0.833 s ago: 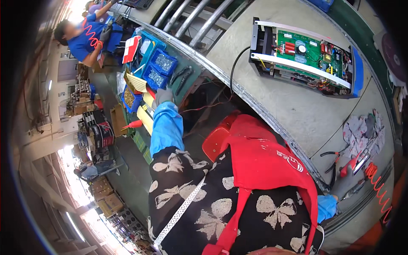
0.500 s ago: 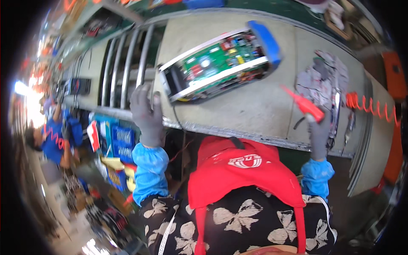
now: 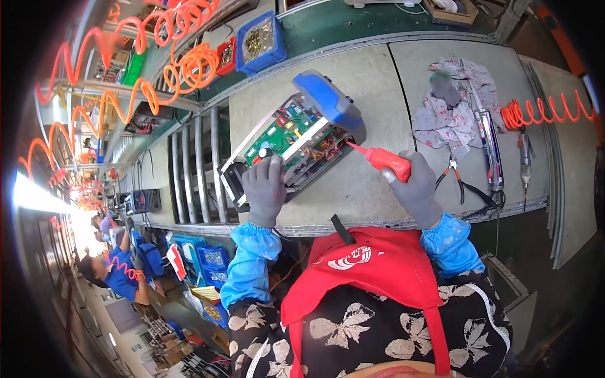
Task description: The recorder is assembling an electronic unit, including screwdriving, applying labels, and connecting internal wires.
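An opened electrical device (image 3: 313, 130) lies aslant on the bench, with a green circuit board (image 3: 277, 135), wires along its near side and a blue end panel (image 3: 328, 97). My left hand (image 3: 265, 189), in a grey glove, rests on the device's near left part with its fingers stretched over the side rail. In my gloved right hand (image 3: 417, 189) is a red squeeze bottle (image 3: 391, 164) with a thin pointed nozzle. The nozzle points left, its tip close to the wires by the blue panel; whether it touches them I cannot tell.
To the right lie a stained rag (image 3: 447, 120), orange-handled pliers (image 3: 457, 179), a long tubular tool (image 3: 490, 151) and a coiled orange hose (image 3: 535, 112). Metal rollers (image 3: 198, 167) adjoin the bench at left. A blue bin of small parts (image 3: 259, 44) stands beyond. Another person (image 3: 120, 274) works at far left.
My left hand has come from beside the rollers onto the device. My right hand has carried the red bottle leftward, from near the rag to the device. The whole view has shifted.
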### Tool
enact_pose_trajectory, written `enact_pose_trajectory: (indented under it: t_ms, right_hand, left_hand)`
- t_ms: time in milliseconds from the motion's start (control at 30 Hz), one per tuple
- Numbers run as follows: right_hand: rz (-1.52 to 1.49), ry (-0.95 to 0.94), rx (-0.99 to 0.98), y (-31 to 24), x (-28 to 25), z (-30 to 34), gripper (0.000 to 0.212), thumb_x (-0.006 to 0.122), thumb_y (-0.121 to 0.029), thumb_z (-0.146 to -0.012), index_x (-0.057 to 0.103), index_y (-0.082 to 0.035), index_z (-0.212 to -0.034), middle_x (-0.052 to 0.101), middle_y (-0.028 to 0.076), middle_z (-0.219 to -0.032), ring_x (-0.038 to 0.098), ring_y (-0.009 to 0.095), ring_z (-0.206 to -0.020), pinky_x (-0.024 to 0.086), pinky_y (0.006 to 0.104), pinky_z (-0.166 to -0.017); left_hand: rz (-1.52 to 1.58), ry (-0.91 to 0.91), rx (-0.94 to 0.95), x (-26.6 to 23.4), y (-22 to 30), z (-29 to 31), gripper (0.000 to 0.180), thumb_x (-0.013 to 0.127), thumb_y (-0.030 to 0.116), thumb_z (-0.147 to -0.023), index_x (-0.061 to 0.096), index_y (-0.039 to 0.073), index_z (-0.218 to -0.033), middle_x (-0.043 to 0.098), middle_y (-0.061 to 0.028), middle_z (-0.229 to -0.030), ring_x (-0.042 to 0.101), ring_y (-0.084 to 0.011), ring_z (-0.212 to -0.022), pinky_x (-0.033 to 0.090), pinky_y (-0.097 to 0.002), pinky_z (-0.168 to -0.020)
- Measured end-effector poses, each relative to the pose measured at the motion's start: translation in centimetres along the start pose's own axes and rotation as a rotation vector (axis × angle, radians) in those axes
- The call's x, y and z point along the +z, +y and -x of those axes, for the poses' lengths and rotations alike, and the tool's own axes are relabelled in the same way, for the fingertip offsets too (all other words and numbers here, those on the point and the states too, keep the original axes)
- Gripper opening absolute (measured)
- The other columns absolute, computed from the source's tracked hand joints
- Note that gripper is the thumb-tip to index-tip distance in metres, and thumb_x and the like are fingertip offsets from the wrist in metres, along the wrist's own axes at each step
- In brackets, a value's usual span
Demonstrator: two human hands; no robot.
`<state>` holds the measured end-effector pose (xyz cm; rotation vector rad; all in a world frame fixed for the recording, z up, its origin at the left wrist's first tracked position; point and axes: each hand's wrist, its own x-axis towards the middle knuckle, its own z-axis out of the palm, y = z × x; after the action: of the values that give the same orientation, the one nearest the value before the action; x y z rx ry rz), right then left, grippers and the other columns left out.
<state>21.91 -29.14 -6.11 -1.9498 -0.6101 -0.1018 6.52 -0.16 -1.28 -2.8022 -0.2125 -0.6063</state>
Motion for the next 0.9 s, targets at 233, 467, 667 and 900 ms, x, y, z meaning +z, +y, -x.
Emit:
enact_pose_trajectory:
  t_ms: [233, 467, 667, 900]
  right_hand:
    - [-0.058, -0.010, -0.084, 0.1, 2.1, -2.5, 0.041, 0.082, -0.024, -0.073, 0.057, -0.006, -0.100, 0.064, 0.014, -0.084, 0.065, 0.034, -0.072, 0.052, 0.0423, -0.060]
    - [-0.095, 0.016, -0.147, -0.4, 6.6, -5.8, 0.039, 0.082, -0.025, -0.073, 0.057, -0.007, -0.098, 0.064, 0.013, -0.085, 0.065, 0.034, -0.071, 0.051, 0.0423, -0.058]
    - [-0.110, 0.004, -0.104, -0.4, 10.0, -8.0, 0.039, 0.081, -0.025, -0.074, 0.057, -0.008, -0.100, 0.064, 0.012, -0.086, 0.065, 0.033, -0.072, 0.051, 0.0428, -0.059]
    - [-0.087, -0.058, -0.090, -0.7, 11.5, -9.4, 0.039, 0.081, -0.023, -0.074, 0.057, -0.007, -0.101, 0.064, 0.013, -0.087, 0.065, 0.033, -0.073, 0.051, 0.0425, -0.059]
  left_hand:
    - [0.026, -0.016, -0.287, 2.6, -4.9, -3.1, 0.035, 0.061, 0.017, -0.089, 0.061, 0.014, -0.124, 0.065, -0.0079, -0.106, 0.061, -0.0280, -0.097, 0.044, -0.0421, -0.083]
    - [0.218, 0.094, -0.382, 4.7, -7.9, -3.8, 0.031, 0.062, 0.015, -0.089, 0.065, 0.013, -0.120, 0.065, -0.0107, -0.103, 0.062, -0.0313, -0.092, 0.047, -0.0427, -0.079]
    - [0.167, 0.144, -0.370, 4.2, -7.9, -4.1, 0.033, 0.063, 0.013, -0.085, 0.066, 0.013, -0.118, 0.064, -0.0106, -0.095, 0.062, -0.0311, -0.085, 0.047, -0.0421, -0.076]
    - [0.210, 0.127, -0.409, 4.9, -8.8, -3.9, 0.033, 0.064, 0.014, -0.086, 0.067, 0.013, -0.119, 0.064, -0.0121, -0.098, 0.062, -0.0310, -0.087, 0.048, -0.0417, -0.076]
